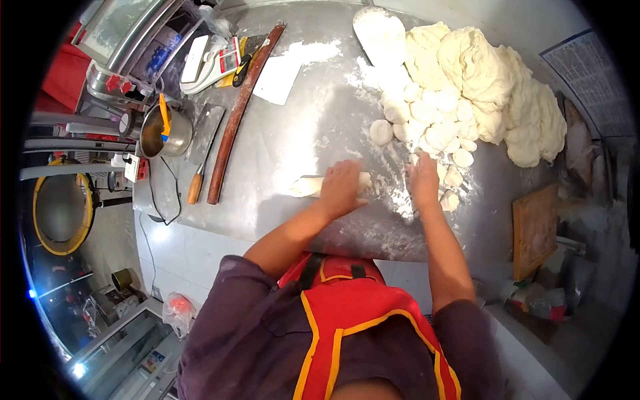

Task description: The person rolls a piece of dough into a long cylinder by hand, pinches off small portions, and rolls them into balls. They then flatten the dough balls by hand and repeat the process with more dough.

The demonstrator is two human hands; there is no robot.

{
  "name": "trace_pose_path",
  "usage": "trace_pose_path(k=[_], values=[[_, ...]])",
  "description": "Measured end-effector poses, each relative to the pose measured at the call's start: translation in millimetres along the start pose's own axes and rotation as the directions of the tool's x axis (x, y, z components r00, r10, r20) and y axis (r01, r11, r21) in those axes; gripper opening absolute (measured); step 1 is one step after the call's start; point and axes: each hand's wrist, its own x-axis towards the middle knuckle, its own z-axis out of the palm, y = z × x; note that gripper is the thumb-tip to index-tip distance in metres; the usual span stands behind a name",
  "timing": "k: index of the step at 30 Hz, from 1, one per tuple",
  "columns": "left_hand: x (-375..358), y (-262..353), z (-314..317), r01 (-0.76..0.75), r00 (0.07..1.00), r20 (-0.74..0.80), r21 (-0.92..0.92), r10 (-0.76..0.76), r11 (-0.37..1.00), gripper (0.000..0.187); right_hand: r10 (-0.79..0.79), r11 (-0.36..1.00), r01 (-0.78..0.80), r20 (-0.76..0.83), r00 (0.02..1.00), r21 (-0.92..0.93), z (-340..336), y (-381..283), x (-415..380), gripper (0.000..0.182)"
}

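A pale dough roll [307,187] lies on the floured metal table. My left hand [341,188] is closed over its right part, and an end of the roll sticks out on either side. Further right, my right hand [424,181] reaches the near edge of many cut dough pieces [440,137]. Its fingers are closed around a small piece of dough [415,159], partly hidden by the fingertips. One round piece [381,132] sits at the left of the group. Behind the pieces rises a large mound of dough [477,73].
Left on the table [267,147] are a long wooden rolling pin [243,113], a wide blade with a wooden handle [195,189], a metal pot [177,140], a kitchen scale [223,67] and a white sheet [278,79]. Loose flour [313,52] lies about. A wooden board [533,230] stands right.
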Motion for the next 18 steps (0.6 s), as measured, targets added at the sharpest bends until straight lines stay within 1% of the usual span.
trace_pose_path(k=[1, 3, 4, 5, 7, 8, 9, 10, 11, 13, 16, 18], values=[[-5, -3, -3, -0.010, 0.999, -0.051, 0.037, 0.012, 0.999, 0.060, 0.038, 0.998, -0.034, 0.070, 0.997, -0.054, -2, -4, 4, 0.043], [-8, -14, 4, -0.011, 0.999, -0.040, 0.069, 0.013, 0.998, 0.059, 0.123, 0.981, -0.085, 0.215, 0.969, -0.175, -16, -13, 6, 0.046], [-7, -18, 8, -0.013, 0.999, -0.038, 0.084, 0.016, 0.996, 0.059, 0.042, 0.967, 0.010, 0.198, 0.979, -0.254, -21, -15, 4, 0.050], [-5, -22, 11, -0.062, 0.997, -0.036, 0.016, 0.063, 0.998, 0.056, -0.056, 0.967, 0.087, 0.132, 0.990, -0.239, -27, -21, 1, 0.052], [-1, -24, 16, -0.154, 0.988, -0.037, -0.126, 0.150, 0.980, 0.051, -0.250, 0.943, 0.245, 0.004, 0.968, -0.227, -36, -33, -17, 0.055], [-1, -22, 18, -0.183, 0.983, -0.026, -0.182, 0.181, 0.966, 0.047, -0.186, 0.982, 0.181, 0.097, 0.978, 0.063, -29, -33, -29, 0.058], [0, -16, 20, -0.211, 0.977, -0.015, -0.238, 0.214, 0.948, 0.044, -0.144, 0.938, 0.068, 0.203, 0.969, 0.340, -21, -35, -41, 0.061], [1, -11, 21, -0.241, 0.968, -0.006, -0.292, 0.251, 0.925, 0.041, 0.019, 0.812, -0.306, 0.502, 0.865, 0.497, -19, -42, -49, 0.067], [3, -6, 24, -0.215, 0.973, 0.020, -0.285, 0.230, 0.934, 0.040, -0.003, 0.799, -0.307, 0.514, 0.858, 0.517, -7, -37, -56, 0.064], [5, 3, 28, -0.155, 0.981, 0.071, -0.267, 0.179, 0.951, 0.037, 0.058, 0.754, -0.380, 0.521, 0.851, 0.536, 1, -38, -61, 0.052], [3, 12, 28, -0.095, 0.985, 0.124, -0.189, 0.119, 0.977, 0.033, 0.133, 0.855, -0.288, 0.354, 0.926, 0.431, 7, -45, -71, 0.041], [4, 16, 33, -0.105, 0.990, 0.082, -0.158, 0.119, 0.982, 0.026, 0.177, 0.841, -0.320, 0.337, 0.925, 0.436, 6, -48, -72, 0.039]])
